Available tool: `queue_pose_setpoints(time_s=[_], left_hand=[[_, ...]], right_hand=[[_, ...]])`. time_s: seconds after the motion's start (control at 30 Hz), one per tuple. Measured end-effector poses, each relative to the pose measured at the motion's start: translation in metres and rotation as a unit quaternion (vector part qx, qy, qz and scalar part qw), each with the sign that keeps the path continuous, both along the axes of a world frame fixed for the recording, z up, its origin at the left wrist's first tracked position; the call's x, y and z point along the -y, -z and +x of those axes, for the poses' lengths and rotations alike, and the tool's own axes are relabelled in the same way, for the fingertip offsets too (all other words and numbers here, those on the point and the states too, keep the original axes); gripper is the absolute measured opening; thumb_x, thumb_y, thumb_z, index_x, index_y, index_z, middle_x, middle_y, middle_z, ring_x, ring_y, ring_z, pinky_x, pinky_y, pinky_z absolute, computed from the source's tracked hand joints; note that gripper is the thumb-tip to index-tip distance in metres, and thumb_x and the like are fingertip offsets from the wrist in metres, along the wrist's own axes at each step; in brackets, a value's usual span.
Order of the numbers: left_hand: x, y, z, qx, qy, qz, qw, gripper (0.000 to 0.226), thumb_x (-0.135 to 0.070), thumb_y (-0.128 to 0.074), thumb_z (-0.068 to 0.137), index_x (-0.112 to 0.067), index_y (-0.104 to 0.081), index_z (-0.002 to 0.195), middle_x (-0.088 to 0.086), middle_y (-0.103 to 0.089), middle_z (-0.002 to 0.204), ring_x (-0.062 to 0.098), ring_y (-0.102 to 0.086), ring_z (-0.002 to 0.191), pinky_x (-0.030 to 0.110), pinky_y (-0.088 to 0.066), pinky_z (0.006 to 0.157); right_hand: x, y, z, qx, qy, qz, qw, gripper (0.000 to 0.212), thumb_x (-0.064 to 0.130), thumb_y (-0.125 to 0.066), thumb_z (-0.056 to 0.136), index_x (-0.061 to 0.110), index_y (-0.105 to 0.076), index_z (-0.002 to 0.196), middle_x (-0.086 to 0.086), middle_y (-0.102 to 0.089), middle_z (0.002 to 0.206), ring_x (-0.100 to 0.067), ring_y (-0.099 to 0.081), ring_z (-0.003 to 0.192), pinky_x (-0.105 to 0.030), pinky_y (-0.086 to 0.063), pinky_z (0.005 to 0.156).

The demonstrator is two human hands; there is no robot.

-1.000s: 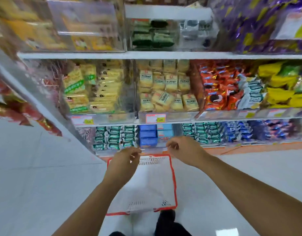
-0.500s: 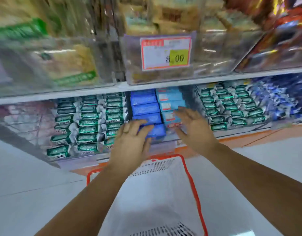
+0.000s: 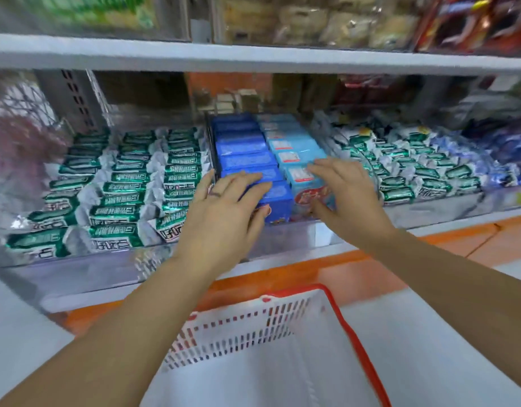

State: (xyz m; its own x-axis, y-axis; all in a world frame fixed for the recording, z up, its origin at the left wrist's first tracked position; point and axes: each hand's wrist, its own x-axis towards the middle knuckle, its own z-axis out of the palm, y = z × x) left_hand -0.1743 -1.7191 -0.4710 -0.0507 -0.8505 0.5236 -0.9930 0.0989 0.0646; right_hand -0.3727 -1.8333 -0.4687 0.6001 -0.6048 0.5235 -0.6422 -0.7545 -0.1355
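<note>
On the lowest shelf, a row of dark blue boxes point(image 3: 278, 201) stands beside a row of light blue boxes point(image 3: 300, 179). My left hand point(image 3: 227, 212) holds the front dark blue box, fingers laid over its top and thumb against its front face. My right hand point(image 3: 347, 198) holds the front light blue box the same way, fingers spread on top and thumb on the front. Both boxes stand in their rows on the shelf.
Green-and-white wrapped packets fill the shelf to the left point(image 3: 121, 195) and right point(image 3: 414, 168) of the boxes. A white shelf board point(image 3: 253, 58) hangs close above. Below my arms, a white basket with a red rim point(image 3: 350, 327) sits on the pale floor.
I have come down and closer to the lowest shelf. Both hands went from above the basket to the blue boxes and now sit on the front box of each row.
</note>
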Motion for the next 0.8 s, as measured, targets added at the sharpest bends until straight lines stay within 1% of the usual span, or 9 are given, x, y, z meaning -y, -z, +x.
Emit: queue_pose_setpoints(time_s=[0.07, 0.17, 0.27, 0.33, 0.4, 0.5, 0.63, 0.7, 0.8], left_hand=[[-0.003, 0.003, 0.000, 0.020, 0.002, -0.007, 1.000, 0.046, -0.039, -0.037, 0.090, -0.020, -0.063, 0.123, 0.001, -0.063, 0.126, 0.024, -0.060, 0.115, 0.049, -0.032, 0.107], [-0.010, 0.001, -0.005, 0.060, -0.015, 0.004, 0.998, 0.049, -0.036, -0.036, 0.089, -0.020, -0.056, 0.131, 0.004, -0.058, 0.133, 0.027, -0.056, 0.121, 0.054, -0.032, 0.107], [-0.020, -0.009, -0.012, 0.072, -0.061, 0.095, 0.991, 0.056, -0.035, -0.042, 0.097, -0.028, -0.026, 0.150, 0.001, -0.029, 0.155, 0.023, -0.026, 0.143, 0.051, -0.012, 0.116], [-0.031, -0.024, -0.019, 0.099, -0.103, 0.146, 0.979, 0.063, -0.039, -0.042, 0.098, -0.031, -0.011, 0.152, -0.001, -0.014, 0.159, 0.020, -0.013, 0.146, 0.050, -0.005, 0.117], [-0.043, -0.040, -0.028, 0.093, -0.132, 0.181, 0.970, 0.063, -0.041, -0.043, 0.097, -0.030, -0.012, 0.152, 0.000, -0.013, 0.159, 0.020, -0.014, 0.146, 0.051, -0.005, 0.117], [-0.064, -0.073, -0.047, 0.066, -0.156, 0.195, 0.966, 0.058, -0.038, -0.044, 0.098, -0.029, -0.021, 0.150, 0.000, -0.023, 0.156, 0.023, -0.025, 0.142, 0.052, -0.011, 0.117], [-0.090, -0.112, -0.076, -0.039, -0.144, 0.162, 0.976, 0.057, -0.037, -0.046, 0.098, -0.028, -0.023, 0.150, 0.001, -0.031, 0.153, 0.025, -0.038, 0.135, 0.046, -0.027, 0.113], [-0.103, -0.125, -0.091, -0.117, -0.108, 0.115, 0.981, 0.060, -0.033, -0.051, 0.096, -0.026, -0.024, 0.150, 0.003, -0.036, 0.150, 0.024, -0.041, 0.133, 0.041, -0.034, 0.108], [-0.126, -0.135, -0.119, -0.224, -0.055, 0.052, 0.972, 0.062, -0.027, -0.057, 0.094, -0.027, -0.027, 0.149, -0.001, -0.042, 0.144, 0.016, -0.044, 0.129, 0.028, -0.036, 0.101]], right_hand=[[0.003, -0.001, 0.000, 0.001, -0.008, -0.001, 1.000, 0.048, 0.018, -0.064, 0.078, 0.008, -0.058, 0.124, -0.012, -0.058, 0.122, -0.029, -0.046, 0.117, -0.046, -0.034, 0.102], [0.005, -0.012, 0.003, -0.032, 0.016, 0.048, 0.998, 0.057, 0.018, -0.069, 0.083, 0.011, -0.048, 0.136, -0.010, -0.051, 0.128, -0.029, -0.039, 0.122, -0.033, -0.026, 0.103], [0.005, -0.031, 0.007, -0.067, 0.023, 0.098, 0.993, 0.059, 0.020, -0.065, 0.088, 0.014, -0.041, 0.141, -0.012, -0.043, 0.134, -0.029, -0.032, 0.127, -0.031, -0.023, 0.103], [-0.002, -0.051, 0.007, -0.074, 0.023, 0.114, 0.990, 0.056, 0.019, -0.064, 0.088, 0.015, -0.043, 0.140, -0.015, -0.042, 0.136, -0.031, -0.032, 0.128, -0.033, -0.024, 0.106], [-0.012, -0.073, 0.002, -0.052, 0.019, 0.108, 0.993, 0.053, 0.014, -0.064, 0.088, 0.015, -0.046, 0.138, -0.015, -0.043, 0.133, -0.031, -0.034, 0.125, -0.033, -0.026, 0.104], [-0.040, -0.106, -0.016, -0.022, -0.010, 0.073, 0.997, 0.049, 0.008, -0.060, 0.087, 0.015, -0.048, 0.134, -0.012, -0.044, 0.126, -0.028, -0.034, 0.120, -0.035, -0.033, 0.098], [-0.077, -0.139, -0.050, 0.007, -0.039, 0.033, 0.999, 0.048, 0.008, -0.059, 0.087, 0.016, -0.048, 0.133, -0.009, -0.045, 0.125, -0.026, -0.033, 0.121, -0.040, -0.039, 0.095], [-0.099, -0.152, -0.068, 0.033, -0.055, 0.025, 0.998, 0.049, 0.012, -0.062, 0.087, 0.018, -0.048, 0.134, -0.008, -0.045, 0.126, -0.024, -0.033, 0.122, -0.036, -0.035, 0.095], [-0.128, -0.160, -0.096, 0.060, -0.086, 0.029, 0.994, 0.052, 0.015, -0.065, 0.086, 0.021, -0.047, 0.135, -0.005, -0.044, 0.126, -0.020, -0.032, 0.121, -0.030, -0.033, 0.092]])
